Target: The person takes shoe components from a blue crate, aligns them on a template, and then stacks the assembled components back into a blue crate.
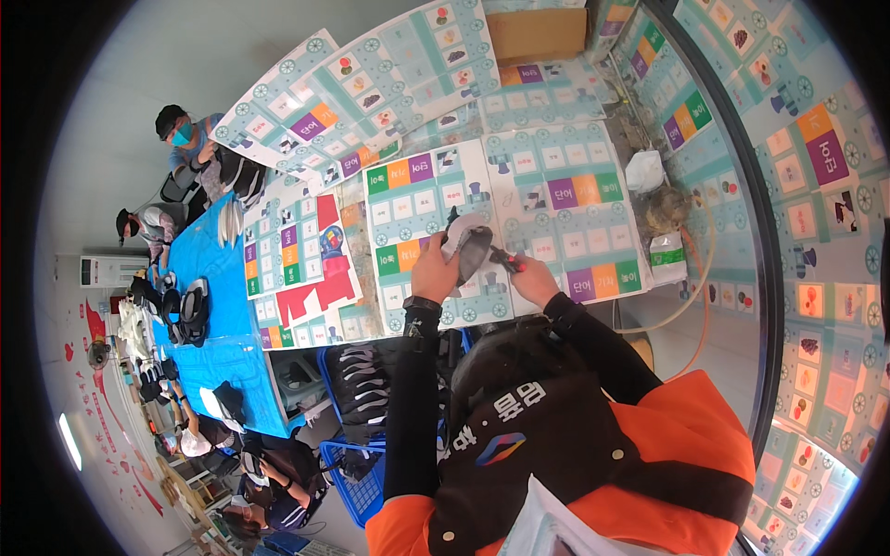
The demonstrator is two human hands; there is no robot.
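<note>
My left hand (434,271) is closed on a curved grey and light-coloured piece (476,248), which looks like a shoe upper. It is held just above the printed boards. In my right hand (536,283), the fingers are wrapped round a small black and red hand tool (505,260). Its front end reaches the right edge of the grey piece; whether the two touch I cannot tell. The tool's exact kind is too small to make out. Beneath both hands lies a worktop covered with printed boards (547,148) in white, teal, purple, orange and green.
A blue basket (357,482) of dark pieces stands left of my legs. Further left, a long blue table (199,255) bears black items, with several people around it. White bags (646,171) and a pale hose (697,287) lie right of the worktop. Boards (357,83) stand raised behind.
</note>
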